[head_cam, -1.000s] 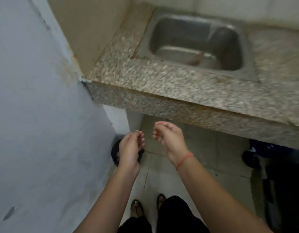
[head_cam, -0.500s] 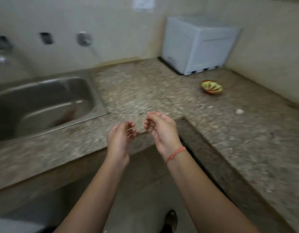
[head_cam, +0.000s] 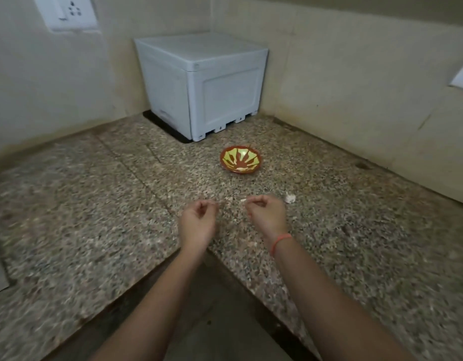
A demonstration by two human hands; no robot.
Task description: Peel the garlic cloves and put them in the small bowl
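Left hand (head_cam: 199,221) and right hand (head_cam: 267,216) hover over the counter (head_cam: 95,204), fingers curled inward. A pale scrap (head_cam: 242,200) shows at the right fingertips; whether either hand pinches anything I cannot tell. A garlic clove (head_cam: 290,198) lies just beside the right hand at two o'clock. The small bowl (head_cam: 240,162) sits at twelve o'clock, with a white box (head_cam: 201,84) beyond.

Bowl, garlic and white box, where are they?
bowl (head_cam: 240,162): head view, its painted inside.
garlic (head_cam: 290,198): head view, middle of the white lump.
white box (head_cam: 230,97): head view, its front panel.
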